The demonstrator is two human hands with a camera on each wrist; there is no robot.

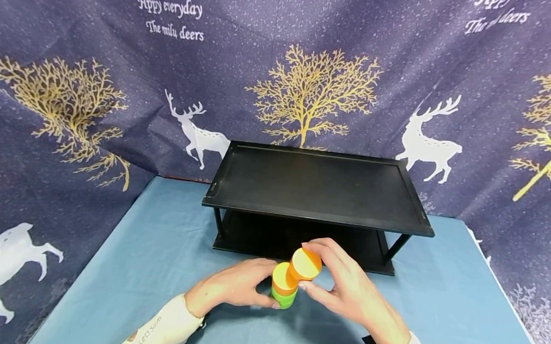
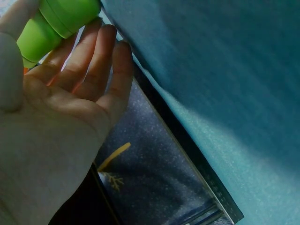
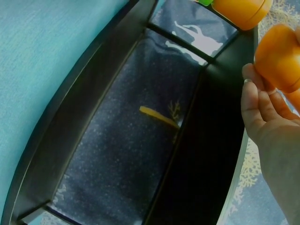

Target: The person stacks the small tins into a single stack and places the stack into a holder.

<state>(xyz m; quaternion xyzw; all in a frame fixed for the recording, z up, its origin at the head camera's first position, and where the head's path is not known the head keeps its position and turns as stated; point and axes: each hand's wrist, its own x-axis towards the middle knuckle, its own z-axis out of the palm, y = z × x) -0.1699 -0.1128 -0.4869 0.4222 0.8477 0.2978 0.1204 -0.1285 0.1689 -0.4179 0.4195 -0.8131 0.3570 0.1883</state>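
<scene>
On the blue cloth stands a small stack, with a green rounded cup-shaped piece (image 1: 283,298) below and an orange one (image 1: 285,278) on top. My left hand (image 1: 241,281) holds this stack from the left, thumb low on the green part and fingers behind. The left wrist view shows the green part (image 2: 70,18) as two rounded sections between thumb and fingers. A second orange cup-shaped piece (image 1: 306,263) is pinched between the thumb and fingers of my right hand (image 1: 344,284). It is tilted and overlaps the stack's upper right side; whether they touch I cannot tell.
Just behind the hands stands a black two-tier rack (image 1: 318,186), its lower shelf (image 1: 255,233) close to the pieces. Blue cloth (image 1: 161,238) covers the table. A dark curtain (image 1: 248,38) with printed deer and trees hangs behind.
</scene>
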